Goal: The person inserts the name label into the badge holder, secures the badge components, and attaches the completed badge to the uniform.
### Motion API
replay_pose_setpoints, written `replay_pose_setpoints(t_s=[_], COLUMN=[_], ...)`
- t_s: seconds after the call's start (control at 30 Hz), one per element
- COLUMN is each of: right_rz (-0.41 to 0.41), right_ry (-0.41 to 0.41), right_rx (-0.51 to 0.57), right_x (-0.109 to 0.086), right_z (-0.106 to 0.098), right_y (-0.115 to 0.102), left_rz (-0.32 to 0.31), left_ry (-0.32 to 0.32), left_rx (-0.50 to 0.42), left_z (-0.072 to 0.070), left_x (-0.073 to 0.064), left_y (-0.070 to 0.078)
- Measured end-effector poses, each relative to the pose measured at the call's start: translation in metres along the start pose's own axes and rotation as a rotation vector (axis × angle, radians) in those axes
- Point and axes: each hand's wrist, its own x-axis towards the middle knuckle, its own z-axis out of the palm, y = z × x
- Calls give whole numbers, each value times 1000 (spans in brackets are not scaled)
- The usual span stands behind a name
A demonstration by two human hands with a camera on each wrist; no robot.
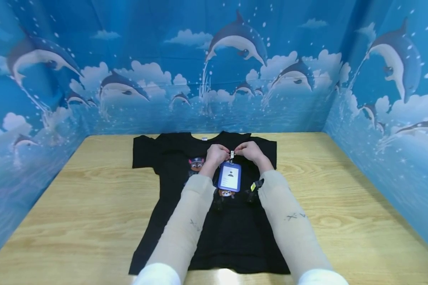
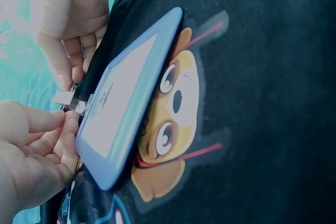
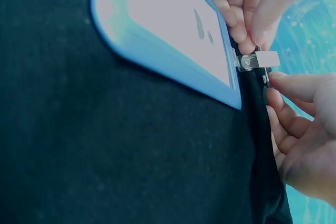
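Observation:
A blue-framed ID badge holder [image 1: 230,177] with a white card lies on the front of a black T-shirt [image 1: 242,233]. At its top is a badge clip [image 3: 252,60] with a clear strap and a thin metal pin-like part. My left hand [image 2: 34,156] pinches the left side of the clip between thumb and fingertips. From the other side my right hand [image 3: 304,124] pinches the end of the metal part, close to the shirt cloth. Whether the fingertips also hold some cloth is hidden. Cartoon dog prints [image 2: 173,114] show on the shirt beside the badge.
The shirt is spread on a light wooden table [image 1: 92,206], its collar toward the far edge. A blue dolphin-print curtain [image 1: 146,79] stands behind and along both sides. Wrist cameras on straps [image 1: 256,185] hang under my wrists, above the shirt.

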Motion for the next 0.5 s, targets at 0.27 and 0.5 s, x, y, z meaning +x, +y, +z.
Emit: replay_pose_setpoints(t_s=[0.27,0.5], right_rz=[-6,13], right_ry=[-26,-35], right_rx=[-26,-41], right_x=[-5,-5], right_z=[-4,-5], right_y=[3,2], left_rz=[-2,12], left_ry=[8,47], left_rx=[53,64], left_z=[0,1], left_x=[-4,-5], left_y=[1,3])
